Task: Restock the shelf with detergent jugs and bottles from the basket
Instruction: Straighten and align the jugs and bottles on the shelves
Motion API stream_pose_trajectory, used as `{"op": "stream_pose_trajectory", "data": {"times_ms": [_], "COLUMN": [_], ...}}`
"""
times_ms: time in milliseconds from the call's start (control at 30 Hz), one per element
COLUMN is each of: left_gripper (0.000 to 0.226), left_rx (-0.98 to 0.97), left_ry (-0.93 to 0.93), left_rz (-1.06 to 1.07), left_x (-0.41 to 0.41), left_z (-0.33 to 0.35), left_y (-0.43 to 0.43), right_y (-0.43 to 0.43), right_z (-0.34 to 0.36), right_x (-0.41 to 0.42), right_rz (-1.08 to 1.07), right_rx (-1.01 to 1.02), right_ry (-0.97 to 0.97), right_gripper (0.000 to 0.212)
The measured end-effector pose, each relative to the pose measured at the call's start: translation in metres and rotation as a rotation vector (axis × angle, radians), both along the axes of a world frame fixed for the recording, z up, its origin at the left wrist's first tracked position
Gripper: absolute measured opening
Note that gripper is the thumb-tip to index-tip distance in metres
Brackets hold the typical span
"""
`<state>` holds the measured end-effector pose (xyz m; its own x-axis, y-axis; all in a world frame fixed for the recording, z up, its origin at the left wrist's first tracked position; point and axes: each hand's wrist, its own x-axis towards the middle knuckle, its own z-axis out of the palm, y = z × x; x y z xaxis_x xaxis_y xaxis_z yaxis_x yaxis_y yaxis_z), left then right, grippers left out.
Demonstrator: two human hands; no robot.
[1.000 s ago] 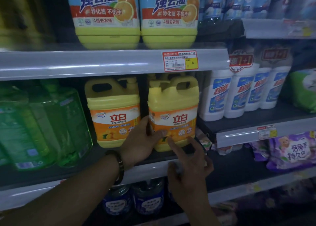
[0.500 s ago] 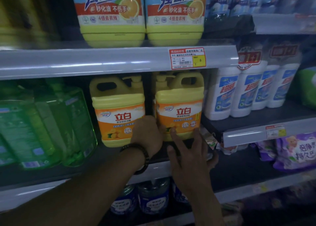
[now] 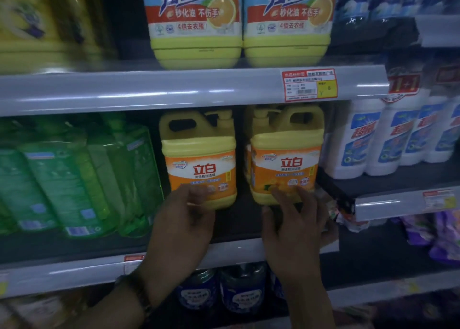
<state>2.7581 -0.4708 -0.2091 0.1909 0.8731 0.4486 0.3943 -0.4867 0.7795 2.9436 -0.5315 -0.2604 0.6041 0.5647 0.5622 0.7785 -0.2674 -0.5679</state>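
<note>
we hold both forearms forward, our left hand [image 3: 184,219] with fingers bent inward, our right hand [image 3: 296,226] with fingers spread and nearly straight.

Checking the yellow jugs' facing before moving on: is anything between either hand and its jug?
Nothing visible. The left hand touches the left yellow jug low on its label; the right hand touches the right yellow jug at its lower front.

My yellow jugs [image 3: 286,154] are smooth glossy plastic with paper-like labels; upper shelf edge [image 3: 149,89] is shiny grey plastic
</note>
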Motion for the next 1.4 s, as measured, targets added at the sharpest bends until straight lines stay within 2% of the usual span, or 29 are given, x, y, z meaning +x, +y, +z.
{"op": "stream_pose_trajectory", "data": {"times_ms": [67,233,367,400,500,633,1000,1067,1167,1267,1400], "left_gripper": [0.037,0.058,0.089,0.09,0.078,0.086,0.067,0.068,0.072,0.059,0.062], "left_rx": [-0.053,-0.199,-0.264,-0.285,-0.255,-0.248,-0.116,-0.054,0.008,0.012,0.06], "left_ry": [-0.059,-0.136,-0.252,-0.28,-0.276,-0.299,-0.293,-0.253,-0.092,-0.094,-0.036], "left_rz": [-0.006,-0.132,-0.209,-0.215,-0.247,-0.235,-0.226,-0.192,-0.118,-0.126,-0.161], "left_x": [-0.017,-0.028,-0.019,-0.017,-0.009,-0.005,-0.022,-0.026,-0.033,-0.037,-0.04], "left_z": [-0.004,0.011,0.021,0.023,0.023,0.023,0.005,0.001,-0.002,-0.005,-0.007], "left_y": [0.002,0.006,0.02,0.025,0.044,0.058,0.025,0.017,0.007,-0.001,-0.017], "right_y": [0.003,0.017,0.026,0.028,0.03,0.032,0.033,0.032,0.03,0.029,0.031], "right_z": [0.01,0.021,0.021,0.021,0.02,0.018,0.013,0.015,0.016,0.016,0.019], "right_x": [-0.018,-0.066,-0.082,-0.084,-0.085,-0.084,-0.095,-0.097,-0.098,-0.097,-0.097], "right_rz": [0.099,0.31,0.345,0.336,0.338,0.367,0.372,0.37,0.35,0.365,0.353], "right_rx": [0.089,0.104,0.052,0.038,0.004,-0.037,-0.082,-0.084,-0.046,-0.027,-0.041], "right_ry": [0.074,0.156,0.195,0.196,0.205,0.2,0.173,0.187,0.212,0.194,0.158], "right_gripper": [0.041,0.042,0.056,0.059,0.066,0.071,0.082,0.085,0.095,0.102,0.11]}}
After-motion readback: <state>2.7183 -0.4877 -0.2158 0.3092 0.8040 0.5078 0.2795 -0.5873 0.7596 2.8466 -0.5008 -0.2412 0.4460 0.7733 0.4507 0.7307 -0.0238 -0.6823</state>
